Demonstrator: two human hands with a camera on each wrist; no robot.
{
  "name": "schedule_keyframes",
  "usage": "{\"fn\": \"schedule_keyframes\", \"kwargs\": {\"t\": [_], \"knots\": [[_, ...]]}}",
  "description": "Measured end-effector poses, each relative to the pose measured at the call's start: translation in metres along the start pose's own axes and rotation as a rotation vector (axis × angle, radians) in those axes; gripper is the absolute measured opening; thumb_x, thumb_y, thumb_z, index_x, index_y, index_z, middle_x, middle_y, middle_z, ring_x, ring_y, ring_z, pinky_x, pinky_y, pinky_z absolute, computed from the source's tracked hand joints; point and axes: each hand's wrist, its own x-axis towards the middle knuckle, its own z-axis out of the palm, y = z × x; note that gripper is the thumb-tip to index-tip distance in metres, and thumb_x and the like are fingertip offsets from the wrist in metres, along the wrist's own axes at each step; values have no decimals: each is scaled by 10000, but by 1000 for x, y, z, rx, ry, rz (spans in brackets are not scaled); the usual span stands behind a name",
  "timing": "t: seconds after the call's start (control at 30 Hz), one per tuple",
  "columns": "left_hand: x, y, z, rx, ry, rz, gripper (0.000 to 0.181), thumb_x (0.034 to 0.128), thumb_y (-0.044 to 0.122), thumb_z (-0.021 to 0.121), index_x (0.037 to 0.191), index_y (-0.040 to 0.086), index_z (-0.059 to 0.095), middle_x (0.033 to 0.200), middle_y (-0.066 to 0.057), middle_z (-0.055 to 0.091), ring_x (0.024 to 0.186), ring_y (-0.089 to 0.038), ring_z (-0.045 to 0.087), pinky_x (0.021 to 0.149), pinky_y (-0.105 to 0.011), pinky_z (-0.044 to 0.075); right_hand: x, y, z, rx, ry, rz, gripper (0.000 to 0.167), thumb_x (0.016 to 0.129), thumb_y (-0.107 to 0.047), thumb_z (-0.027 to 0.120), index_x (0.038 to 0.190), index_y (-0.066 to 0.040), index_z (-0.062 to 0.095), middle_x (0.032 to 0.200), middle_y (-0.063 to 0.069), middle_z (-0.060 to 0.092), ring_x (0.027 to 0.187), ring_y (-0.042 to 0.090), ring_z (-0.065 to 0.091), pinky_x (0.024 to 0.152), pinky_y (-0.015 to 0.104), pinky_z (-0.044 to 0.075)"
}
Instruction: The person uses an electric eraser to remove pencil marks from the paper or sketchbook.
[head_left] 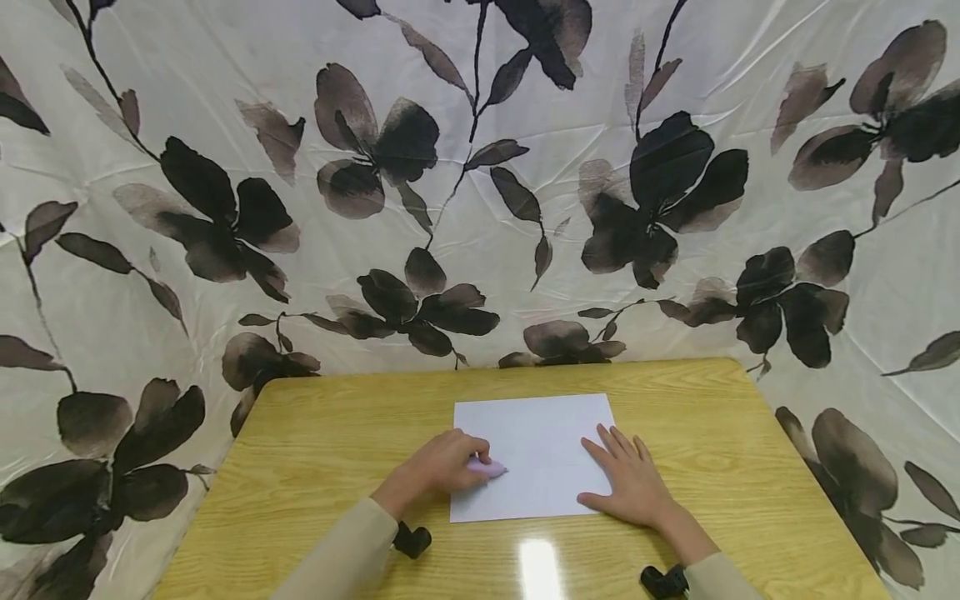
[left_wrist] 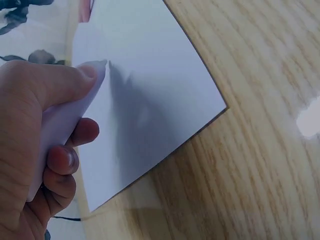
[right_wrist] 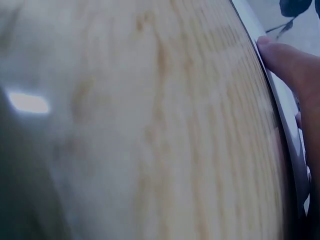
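Note:
A sheet of white paper (head_left: 536, 433) lies on the wooden table. My left hand (head_left: 448, 462) grips a pale purple pen-like tool (head_left: 487, 468) over the paper's left half. In the left wrist view, the thumb lies along the tool (left_wrist: 62, 120) near its narrow pointed tip, and the other fingers curl beneath it. That tip is close to the sheet; contact cannot be made out. With fingers spread, my right hand (head_left: 626, 479) rests on the paper's right edge. The right wrist view shows its thumb (right_wrist: 282, 60) on the sheet's edge.
The yellow wood-grain table (head_left: 337, 433) extends around the sheet on all sides. Behind it hangs a white cloth (head_left: 540, 275) with dark flower prints. Black devices (head_left: 412, 540) sit by both wrists. A bright light reflection shows on the tabletop near the front.

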Motion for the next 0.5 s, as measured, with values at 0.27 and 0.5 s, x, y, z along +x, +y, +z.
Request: {"fn": "schedule_keyframes", "kwargs": {"t": [0.27,0.5], "knots": [[1,2,4,9,-13,8,101,827,294,748,855,238,668,720,145,574,630,-60,491,573,-235,402,-3,-2,-6,20,-15,10,893,783,-728,591,1460,-163,452,1544,169,289,1403,400,231,1043,667,105],[2,4,4,17,-9,9,102,821,291,750,856,240,669,726,145,583,650,-67,488,593,-239,401,-2,-2,-4,-4,-6,5,891,788,-736,577,1465,-173,446,1549,154,287,1408,382,231,1048,656,111]]}}
